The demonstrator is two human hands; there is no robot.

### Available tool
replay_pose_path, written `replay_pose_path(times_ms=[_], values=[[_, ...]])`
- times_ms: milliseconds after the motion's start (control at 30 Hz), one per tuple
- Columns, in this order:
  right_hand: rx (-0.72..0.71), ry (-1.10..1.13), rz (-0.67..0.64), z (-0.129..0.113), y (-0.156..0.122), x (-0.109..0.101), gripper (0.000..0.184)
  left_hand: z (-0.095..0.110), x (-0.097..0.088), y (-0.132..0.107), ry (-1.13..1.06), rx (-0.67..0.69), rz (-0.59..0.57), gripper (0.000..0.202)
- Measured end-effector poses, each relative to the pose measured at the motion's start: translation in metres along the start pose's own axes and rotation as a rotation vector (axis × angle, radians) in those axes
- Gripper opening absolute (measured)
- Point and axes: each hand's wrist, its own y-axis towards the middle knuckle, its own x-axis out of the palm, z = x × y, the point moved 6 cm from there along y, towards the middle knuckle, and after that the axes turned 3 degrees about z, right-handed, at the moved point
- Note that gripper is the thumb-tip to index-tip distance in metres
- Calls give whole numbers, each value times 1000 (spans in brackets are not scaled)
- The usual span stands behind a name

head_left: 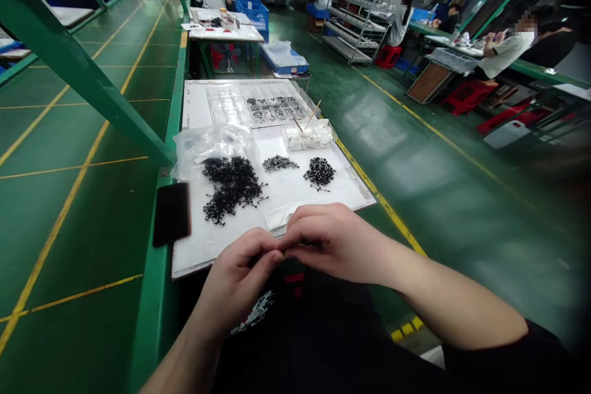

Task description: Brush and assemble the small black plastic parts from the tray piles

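My left hand (pixel 247 271) and my right hand (pixel 330 240) meet fingertip to fingertip over the front edge of the white work board (pixel 194 252). Both are closed in a pinch, and whatever lies between the fingers is hidden or too small to name. A folded white cloth or paper (pixel 279 215) lies just beyond them. Farther up the board are a large heap of small black parts (pixel 233 184), a small pile of tiny metallic-looking pieces (pixel 279 164) and a round pile of black ring-like parts (pixel 319 172).
A clear plastic bag (pixel 217 141) lies behind the large heap. Clear trays (pixel 272 108), partly filled with dark parts, stand at the back, near a white wrapped block (pixel 308 135) with thin sticks. A phone (pixel 172 214) rests at left by a green post (pixel 87 77). Several people sit farther off.
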Motion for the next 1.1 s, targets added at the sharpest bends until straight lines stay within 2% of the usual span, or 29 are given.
replay_pose_path(times_ms=[33, 100, 233, 367, 500, 667, 800, 867, 967, 1033, 1100], values=[[-4, 2, 6, -1, -1, -1, 10, 7, 2, 0, 78, 73, -12, 14], [-11, 23, 15, -1, -2, -3, 10, 13, 4, -1, 130, 136, 11, 14], [10, 90, 26, 0, -2, -7, 3, 15, 6, -3, 152, 146, -19, 16], [32, 120, 37, 2, -1, -8, 10, 15, 4, -4, 192, 121, -22, 16], [24, 91, 21, 2, -1, -4, 10, 17, 7, -6, 282, 173, -43, 18], [14, -179, -62, 0, 1, 4, 13, 16, 6, -6, 349, 285, 28, 15], [17, -472, -193, -4, 7, 11, 26, 0, 6, -2, 394, 212, 2, 10], [28, -538, -265, -4, 15, 14, 27, -7, 3, 1, 386, 173, -6, 11], [121, -583, -309, 17, 39, 13, 25, -16, -4, 4, 318, 122, 3, 16], [267, -711, -287, 51, 62, 8, 31, -20, -10, 5, 261, 60, 50, 17], [415, -870, -271, 95, 87, 3, 29, -24, -17, 5, 208, -20, 129, 16]])
